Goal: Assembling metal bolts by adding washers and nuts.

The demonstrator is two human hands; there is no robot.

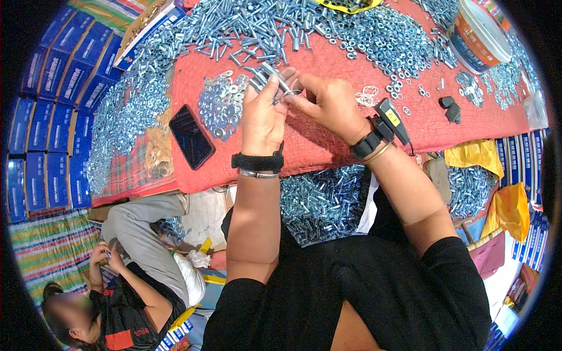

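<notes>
Nearest the camera lay the wearer's black short-sleeved shirt (380, 292), and beyond it stretched a work surface covered in red quilted cloth (328, 152). Along the surface's left edge ran a long drift of small silvery metal fasteners (129, 111); toward the far edge spread a broad pile of loose silvery steel bolts (252, 23), with a pile of round-holed silvery metal nuts (398, 35) to its right. A lidded plastic tub with orange and blue sides (477, 44) stood near the far right corner.

Over the middle of the surface, the bare left hand (265, 114) was closed around a small bunch of silvery steel bolts (264, 75). The bare right hand (336, 105) met it there, thumb and forefinger pinching a small pale ring or loop (294, 92); whether that encircled the bolts could not be told. A black smartphone (191, 136) lay toward the near left corner, beside a patch of flat silvery washers (223, 102). Just right of the right hand sat a tangle of thin white loops (367, 95).

By judgement, this bunch was partway through: gathered, but not yet set down. Far more hardware lay loose, seemingly unhandled, and no finished bunch could be made out on the surface.
</notes>
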